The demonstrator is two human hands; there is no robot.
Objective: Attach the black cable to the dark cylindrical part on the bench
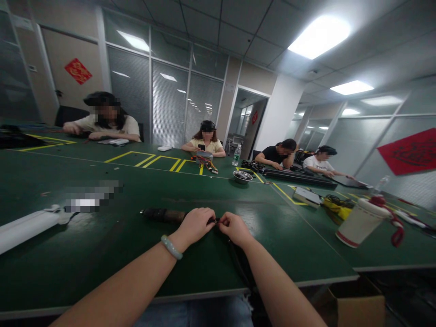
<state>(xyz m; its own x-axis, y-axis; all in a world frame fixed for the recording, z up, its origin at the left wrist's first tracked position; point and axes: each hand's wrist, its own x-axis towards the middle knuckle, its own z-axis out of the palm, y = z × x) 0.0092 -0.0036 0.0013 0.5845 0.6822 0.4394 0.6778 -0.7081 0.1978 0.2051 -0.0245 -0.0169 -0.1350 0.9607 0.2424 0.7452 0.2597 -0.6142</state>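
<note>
A dark cylindrical tool [165, 215] that looks like an electric screwdriver lies on the green table [112, 245], its metal tip toward the left. My left hand [197, 222], a pale green bangle on its wrist, is closed around the tool's rear end. Close beside it, my right hand [235, 227] pinches the dark cord at that end. The fingertips of both hands almost meet, and the small part between them is mostly hidden. From under my right hand the black cord [240, 265] runs down to the table's front edge.
A white phone stand or arm [30, 227] lies at left. A metal bowl [243, 177], a water bottle [236, 155] and a bundle of wires [207, 163] stand farther back. To the right are a tilted white cup [363, 222] and a white box [307, 197]. Several people sit across the table.
</note>
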